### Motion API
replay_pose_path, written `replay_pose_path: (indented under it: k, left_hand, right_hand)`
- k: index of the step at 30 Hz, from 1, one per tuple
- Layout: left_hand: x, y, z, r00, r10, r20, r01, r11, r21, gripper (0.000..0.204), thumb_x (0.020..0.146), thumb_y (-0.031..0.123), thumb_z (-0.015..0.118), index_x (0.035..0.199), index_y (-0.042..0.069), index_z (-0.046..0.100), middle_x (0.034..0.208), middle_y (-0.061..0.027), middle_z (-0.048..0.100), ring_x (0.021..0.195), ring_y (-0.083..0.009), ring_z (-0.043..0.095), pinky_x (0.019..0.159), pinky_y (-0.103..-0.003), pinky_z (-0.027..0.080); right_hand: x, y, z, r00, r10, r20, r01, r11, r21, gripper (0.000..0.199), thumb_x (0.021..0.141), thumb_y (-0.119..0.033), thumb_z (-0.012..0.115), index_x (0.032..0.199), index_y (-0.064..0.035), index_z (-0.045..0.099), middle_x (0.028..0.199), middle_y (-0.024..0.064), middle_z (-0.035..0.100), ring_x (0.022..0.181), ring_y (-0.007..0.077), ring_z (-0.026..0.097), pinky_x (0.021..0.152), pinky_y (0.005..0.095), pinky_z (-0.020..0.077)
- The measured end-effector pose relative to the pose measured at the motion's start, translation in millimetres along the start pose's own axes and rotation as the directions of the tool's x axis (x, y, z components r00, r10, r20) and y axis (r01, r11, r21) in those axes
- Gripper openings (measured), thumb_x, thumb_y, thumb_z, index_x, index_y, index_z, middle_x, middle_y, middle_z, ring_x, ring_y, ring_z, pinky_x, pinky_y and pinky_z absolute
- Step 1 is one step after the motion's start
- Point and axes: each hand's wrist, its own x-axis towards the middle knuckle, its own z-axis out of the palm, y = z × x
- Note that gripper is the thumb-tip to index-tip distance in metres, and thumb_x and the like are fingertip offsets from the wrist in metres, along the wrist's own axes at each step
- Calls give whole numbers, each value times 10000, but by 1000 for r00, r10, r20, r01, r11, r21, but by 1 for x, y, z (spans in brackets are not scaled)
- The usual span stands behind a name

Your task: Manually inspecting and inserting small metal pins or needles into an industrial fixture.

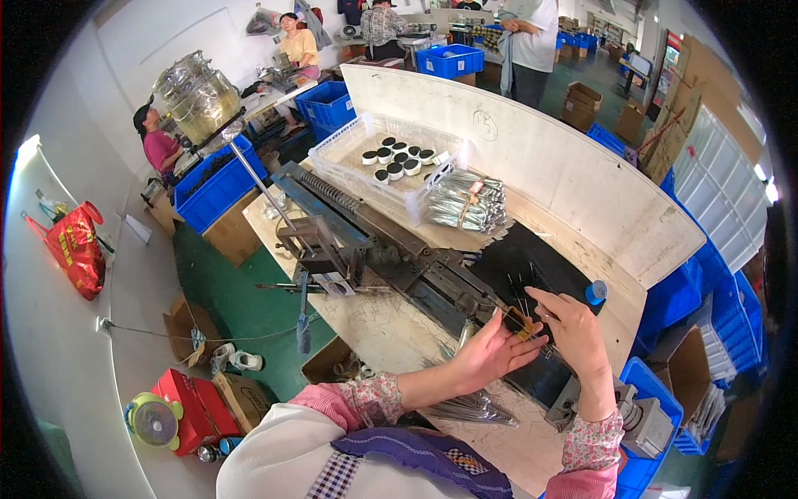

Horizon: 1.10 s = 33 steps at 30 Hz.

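Yellow piece (522,323) sits at right end of machine (449,281), between left hand (486,356), fingers spread, and right hand (579,334), partly curled, pinch unclear; probably light, stiff, best held by its edges.

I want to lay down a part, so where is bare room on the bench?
The bench between the machine and left forearm looks mostly bare; so does the black mat between the tied rods and blue cap. Crowded: around the left hand, right hand and loose rods.

round pieces (401,158) in crate (366,193) | rod bundle (467,201) right of crate | machine (440,279) before crate | board (532,154) behind crate
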Motion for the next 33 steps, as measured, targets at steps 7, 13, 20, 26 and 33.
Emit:
replay_pose_path:
  k: [7,13,20,26,33]
  left_hand:
    - [2,-2,-4,1000,9,25,-9,1000,-2,561,1000,525,258,1321,96,425,1308,-35,491,1292,-239,421,1115,-369,302]
    - [4,-3,-7,999,15,44,-14,1000,-18,554,1001,518,277,1315,89,432,1304,-37,496,1290,-239,426,1104,-362,314]
    - [1,-3,-10,999,17,37,-16,999,-36,536,993,527,306,1296,110,454,1284,-33,515,1274,-232,442,1088,-355,336]
    - [3,-6,-8,999,9,44,-9,1000,-14,576,978,558,301,1335,122,422,1317,-30,502,1260,-215,449,1083,-348,337]
    - [5,-6,-14,999,2,48,-1,999,-34,611,981,558,274,1392,117,371,1363,-49,478,1297,-243,423,1096,-359,330]
  right_hand:
    - [0,0,-1,1000,10,-1,-10,1000,21,286,895,-137,566,1163,-192,648,774,104,594,726,290,613,630,373,487]
    - [-1,2,-1,1000,23,5,-23,999,29,283,890,-141,574,1158,-190,651,774,108,593,725,297,612,627,380,486]
    - [3,-3,0,999,-7,36,6,1000,25,313,874,-101,579,1170,-179,645,804,122,607,750,304,613,655,380,484]
    - [-2,-1,-1,998,58,32,-62,992,112,353,834,-20,602,1162,-141,650,854,148,624,763,316,610,674,367,478]
    - [1,-3,1,999,35,34,-38,995,91,357,833,-3,599,1166,-126,648,850,152,626,758,315,612,676,369,479]
